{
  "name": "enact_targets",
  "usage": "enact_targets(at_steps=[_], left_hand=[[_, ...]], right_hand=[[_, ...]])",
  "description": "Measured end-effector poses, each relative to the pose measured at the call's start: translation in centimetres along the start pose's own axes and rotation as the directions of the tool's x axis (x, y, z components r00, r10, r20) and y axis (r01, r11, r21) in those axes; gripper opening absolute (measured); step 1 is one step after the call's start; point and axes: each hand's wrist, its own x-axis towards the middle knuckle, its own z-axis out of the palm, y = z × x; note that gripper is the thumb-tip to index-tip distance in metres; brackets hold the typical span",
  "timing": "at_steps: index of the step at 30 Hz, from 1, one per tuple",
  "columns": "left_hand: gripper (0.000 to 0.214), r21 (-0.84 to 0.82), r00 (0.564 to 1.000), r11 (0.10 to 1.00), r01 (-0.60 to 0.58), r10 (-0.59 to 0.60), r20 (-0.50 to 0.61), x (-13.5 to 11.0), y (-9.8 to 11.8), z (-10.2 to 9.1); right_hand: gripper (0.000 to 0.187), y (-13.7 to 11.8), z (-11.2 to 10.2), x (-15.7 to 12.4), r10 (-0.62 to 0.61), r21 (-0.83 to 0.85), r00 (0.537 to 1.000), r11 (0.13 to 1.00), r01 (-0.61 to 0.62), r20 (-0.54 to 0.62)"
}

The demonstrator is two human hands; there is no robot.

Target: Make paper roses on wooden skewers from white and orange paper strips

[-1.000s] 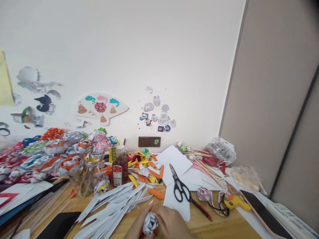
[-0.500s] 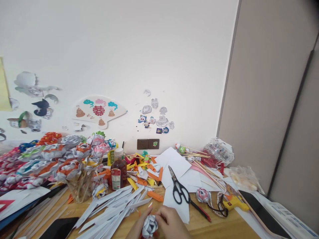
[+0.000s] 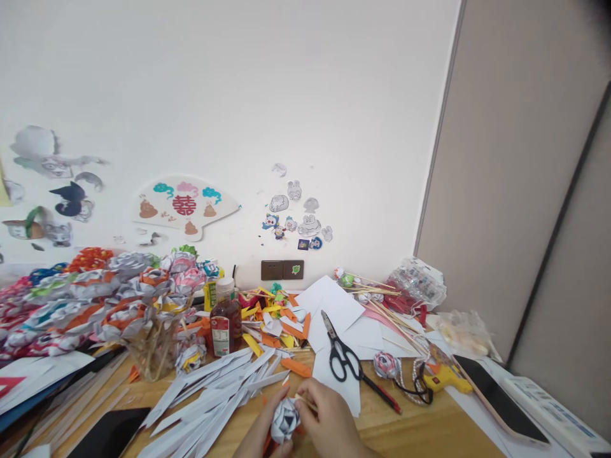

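At the front edge of the view, a white paper flower (image 3: pixel 285 421) with dark marks and some orange beneath it sits between my hands. My left hand (image 3: pixel 261 425) is closed around its left side, with fingertips under it. The thumb and finger of my right hand (image 3: pixel 330 416) are pinched at its upper right, on a thin pale piece (image 3: pixel 305 401) whose kind I cannot make out. A heap of long white paper strips (image 3: pixel 214 401) lies left of my hands. Black-handled scissors (image 3: pixel 341 353) rest on white paper sheets (image 3: pixel 329 312) beyond my right hand.
Many paper flowers (image 3: pixel 102 286) are piled at left, some in a clear container (image 3: pixel 151 350). A brown bottle (image 3: pixel 225 318) stands beside folded paper pieces (image 3: pixel 272 318). To the right are a red-and-black pen (image 3: pixel 382 391), a yellow glue gun (image 3: pixel 446 375) and a phone (image 3: pixel 499 397); another phone (image 3: pixel 109 432) lies front left.
The view has shifted slightly. My right fingers have lifted a little from the flower and a thin pale piece now shows between them. More of both hands and the flower is visible.
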Motion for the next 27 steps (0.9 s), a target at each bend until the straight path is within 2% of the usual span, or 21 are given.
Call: enact_targets(at_steps=[4, 10, 18, 27], left_hand=[[0.056, 0.017, 1.0, 1.0, -0.005, 0.005, -0.019, -0.15, 0.45, -0.08], [0.056, 0.025, 1.0, 0.999, -0.02, 0.021, -0.009, -0.08, 0.29, 0.01], [0.056, 0.026, 1.0, 1.0, -0.007, 0.008, -0.023, -0.23, 0.15, 0.13], [0.055, 0.053, 1.0, 0.999, -0.012, 0.013, -0.022, -0.22, 0.38, 0.01]], right_hand=[[0.007, -0.31, -0.21, -0.23, 0.022, -0.038, 0.998, 0.999, -0.024, -0.059], [0.007, -0.09, 0.09, -0.15, -0.017, -0.087, 0.995, 0.996, 0.008, -0.101], [0.01, 0.05, 0.36, -0.41, -0.062, -0.094, 0.993, 0.994, 0.053, -0.101], [0.011, -0.01, 0.48, -0.44, -0.056, -0.128, 0.995, 0.991, 0.045, -0.082]])
